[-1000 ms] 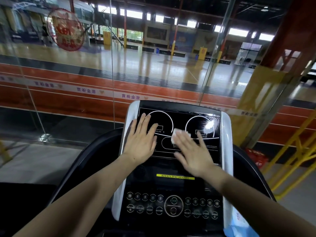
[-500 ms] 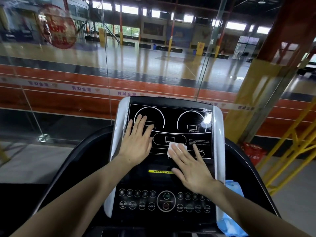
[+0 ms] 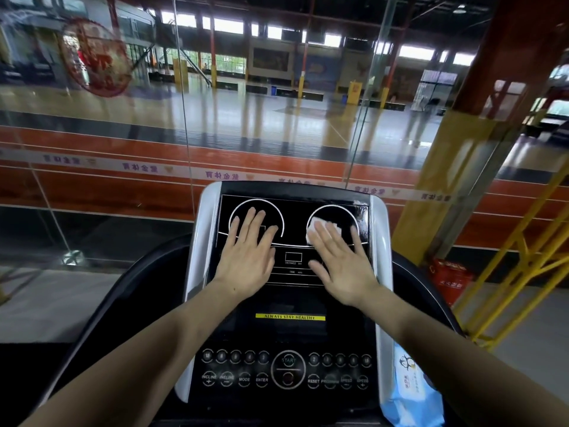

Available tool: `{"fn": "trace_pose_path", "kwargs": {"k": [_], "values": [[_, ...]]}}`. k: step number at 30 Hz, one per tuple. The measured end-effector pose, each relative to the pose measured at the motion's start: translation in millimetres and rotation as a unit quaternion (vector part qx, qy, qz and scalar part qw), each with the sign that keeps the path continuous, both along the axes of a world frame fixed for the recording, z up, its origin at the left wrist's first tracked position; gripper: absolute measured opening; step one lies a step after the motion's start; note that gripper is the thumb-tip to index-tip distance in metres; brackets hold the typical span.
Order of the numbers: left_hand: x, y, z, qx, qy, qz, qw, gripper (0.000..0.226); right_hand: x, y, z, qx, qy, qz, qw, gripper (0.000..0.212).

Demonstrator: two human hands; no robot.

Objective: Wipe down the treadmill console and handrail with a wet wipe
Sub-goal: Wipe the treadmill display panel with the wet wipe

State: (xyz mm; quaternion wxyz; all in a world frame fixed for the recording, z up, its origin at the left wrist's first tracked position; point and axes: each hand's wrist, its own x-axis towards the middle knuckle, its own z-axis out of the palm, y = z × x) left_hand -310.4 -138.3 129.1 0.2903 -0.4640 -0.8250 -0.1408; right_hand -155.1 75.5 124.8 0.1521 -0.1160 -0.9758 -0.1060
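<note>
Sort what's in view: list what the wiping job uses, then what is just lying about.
Job: white wet wipe under flat right hand; black glossy treadmill console; left hand resting flat.
Lying about: blue wipes packet; red box.

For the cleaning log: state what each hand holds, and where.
Right hand presses the wet wipe flat under its fingertips, on the console's right dial; no grip. Left hand holds nothing.

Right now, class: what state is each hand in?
Left hand: open, flat on the console, holding nothing.
Right hand: open, straight fingers pressing the wet wipe against the console.
</note>
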Motion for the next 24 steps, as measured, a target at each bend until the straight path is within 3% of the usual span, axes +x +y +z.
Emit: {"fn": "trace_pose_path", "kwargs": {"k": [6, 9, 16, 24], "values": [[4, 8, -2, 0.001, 0.003, -0.008, 1.0, 0.051, 64, -21, -53, 0.023, -0.036, 0.053, 0.998, 0.068], [6, 14, 0, -0.003, 0.012, -0.015, 1.0, 0.051, 54, -8, -37, 0.049, -0.047, 0.056, 0.996, 0.067], [11, 31, 4, -0.024, 0.031, -0.026, 0.999, 0.053, -6, 47, 32, 0.025, 0.02, -0.057, 0.998, 0.068], [4, 34, 12, -0.013, 0.02, -0.017, 1.0, 0.052, 70, 12, -47, 0.0, 0.022, -0.012, 1.0, 0.066]]}}
